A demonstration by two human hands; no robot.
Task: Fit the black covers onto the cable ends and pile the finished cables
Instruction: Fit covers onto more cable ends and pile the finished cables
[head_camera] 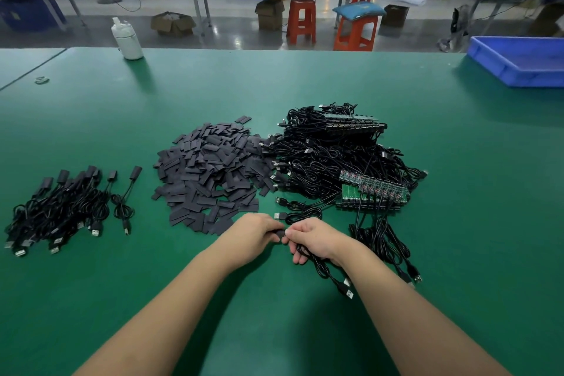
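Two hands meeting at centre of green table, head view. Left hand curled, pinching black cover. Right hand curled round coiled cable, thumb touching cover; USB plug trailing below wrist. Loose covers heap just beyond hands. Unfinished cables with green circuit boards piled right of heap. Finished cables pile well apart at left. White bottle at far edge; blue tray far right.
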